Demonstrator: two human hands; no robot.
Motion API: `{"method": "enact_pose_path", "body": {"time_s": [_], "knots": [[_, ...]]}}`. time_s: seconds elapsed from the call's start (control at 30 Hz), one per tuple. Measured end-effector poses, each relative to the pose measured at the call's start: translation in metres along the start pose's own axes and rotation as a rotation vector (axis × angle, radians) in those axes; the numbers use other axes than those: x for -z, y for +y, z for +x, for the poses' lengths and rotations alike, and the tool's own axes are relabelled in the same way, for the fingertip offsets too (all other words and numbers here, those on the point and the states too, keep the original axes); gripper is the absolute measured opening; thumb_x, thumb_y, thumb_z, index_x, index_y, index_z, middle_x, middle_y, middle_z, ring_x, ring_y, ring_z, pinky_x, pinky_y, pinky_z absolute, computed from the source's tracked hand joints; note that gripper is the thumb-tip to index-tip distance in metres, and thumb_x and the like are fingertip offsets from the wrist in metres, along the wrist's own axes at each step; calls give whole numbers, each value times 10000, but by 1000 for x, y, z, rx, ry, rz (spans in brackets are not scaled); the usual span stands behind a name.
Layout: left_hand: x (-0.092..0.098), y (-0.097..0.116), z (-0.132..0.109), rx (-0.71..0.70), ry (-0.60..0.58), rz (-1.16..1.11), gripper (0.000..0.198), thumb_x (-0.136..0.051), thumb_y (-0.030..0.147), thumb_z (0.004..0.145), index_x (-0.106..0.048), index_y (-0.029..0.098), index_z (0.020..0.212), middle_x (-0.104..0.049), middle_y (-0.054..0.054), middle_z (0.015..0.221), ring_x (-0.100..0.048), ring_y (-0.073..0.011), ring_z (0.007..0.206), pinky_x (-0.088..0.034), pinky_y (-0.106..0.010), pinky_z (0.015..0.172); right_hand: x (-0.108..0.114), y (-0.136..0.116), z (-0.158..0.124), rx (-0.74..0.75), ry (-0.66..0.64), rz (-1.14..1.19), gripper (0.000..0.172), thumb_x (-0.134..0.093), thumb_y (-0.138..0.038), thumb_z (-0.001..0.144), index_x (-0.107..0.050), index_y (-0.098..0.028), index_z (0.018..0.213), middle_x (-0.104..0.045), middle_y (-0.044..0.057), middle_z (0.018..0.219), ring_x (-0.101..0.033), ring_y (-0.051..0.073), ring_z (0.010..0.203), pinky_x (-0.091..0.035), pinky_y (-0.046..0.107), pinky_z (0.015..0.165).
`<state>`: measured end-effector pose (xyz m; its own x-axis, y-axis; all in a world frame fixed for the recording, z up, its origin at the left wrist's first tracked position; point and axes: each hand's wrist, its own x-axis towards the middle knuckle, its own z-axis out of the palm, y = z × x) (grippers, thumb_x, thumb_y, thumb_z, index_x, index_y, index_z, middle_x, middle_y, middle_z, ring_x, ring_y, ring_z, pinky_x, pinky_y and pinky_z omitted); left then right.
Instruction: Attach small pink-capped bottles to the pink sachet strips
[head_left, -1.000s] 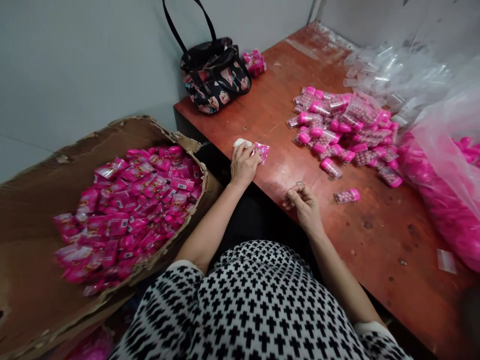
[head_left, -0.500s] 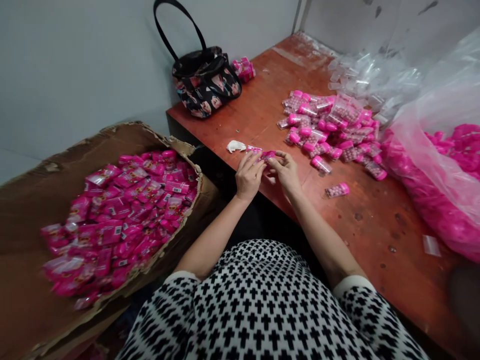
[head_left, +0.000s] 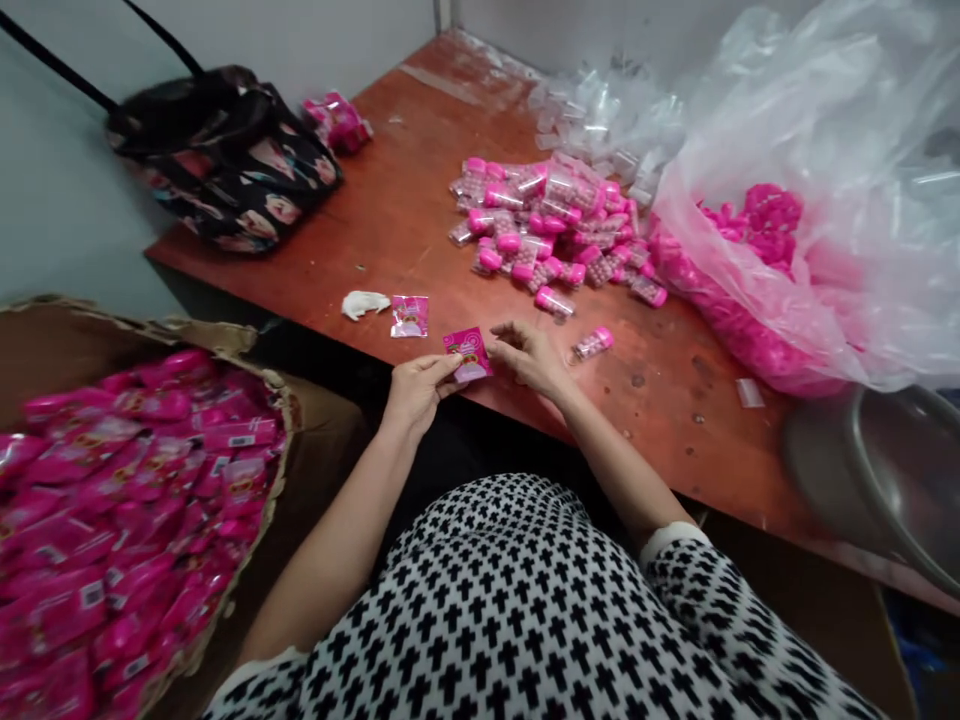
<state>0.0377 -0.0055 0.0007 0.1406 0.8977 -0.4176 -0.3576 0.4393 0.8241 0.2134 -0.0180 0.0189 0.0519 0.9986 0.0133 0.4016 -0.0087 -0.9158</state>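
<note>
Between thumb and fingers, my left hand (head_left: 417, 393) pinches a small printed pink packet (head_left: 467, 354) above the table's front edge. My right hand (head_left: 527, 357) is just right of that packet, fingers apart and holding nothing that I can see. A second pink packet (head_left: 409, 316) lies flat on the table, beside a crumpled white scrap (head_left: 365, 304). Right of my right hand, one pink-capped clear bottle (head_left: 593, 343) of pale pink beads lies on its side. Beyond it rests a heap of similar bottles (head_left: 540, 220).
A cardboard box (head_left: 281, 440) of pink packages stands at the left, below the table (head_left: 405, 210). A floral handbag (head_left: 225, 160) sits at the back left. Clear empty tubes (head_left: 600, 110), a plastic bag of pink caps (head_left: 750, 290) and a grey basin (head_left: 832, 470) are at the right.
The view has swung to the right. My hands have drawn apart; the left keeps the pink packet while the right has come off it. The second packet now shows fully.
</note>
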Motion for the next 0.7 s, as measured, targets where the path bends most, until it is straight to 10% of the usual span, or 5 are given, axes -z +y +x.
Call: {"method": "enact_pose_path", "body": {"time_s": [0.1, 0.27, 0.7], "knots": [[-5, -1, -6, 34, 99, -93, 138, -776, 159, 591, -669, 90, 645, -689, -74, 663, -652, -138, 582, -565, -255, 573, 43, 3, -22, -42, 241, -413, 254, -507, -387, 860, -650, -194, 942, -688, 59, 888, -628, 187, 824, -456, 313, 774], [-11, -3, -12, 62, 133, -176, 133, -761, 155, 616, -639, 106, 636, -690, -53, 673, -652, -130, 587, -548, -233, 553, 101, 11, -32, -564, 350, -954, 618, -384, -616, 862, -691, -81, 905, -675, 255, 948, -626, 344, 973, -442, 433, 838], [-16, 3, -25, 84, 142, -374, 82, -640, 145, 769, -590, 109, 716, -676, -62, 666, -678, -163, 617, -563, -266, 595, 70, 12, -15, -426, 239, -1099, 422, -456, -374, 849, -610, -65, 1093, -670, 242, 992, -643, 363, 946, -458, 480, 798]]}}
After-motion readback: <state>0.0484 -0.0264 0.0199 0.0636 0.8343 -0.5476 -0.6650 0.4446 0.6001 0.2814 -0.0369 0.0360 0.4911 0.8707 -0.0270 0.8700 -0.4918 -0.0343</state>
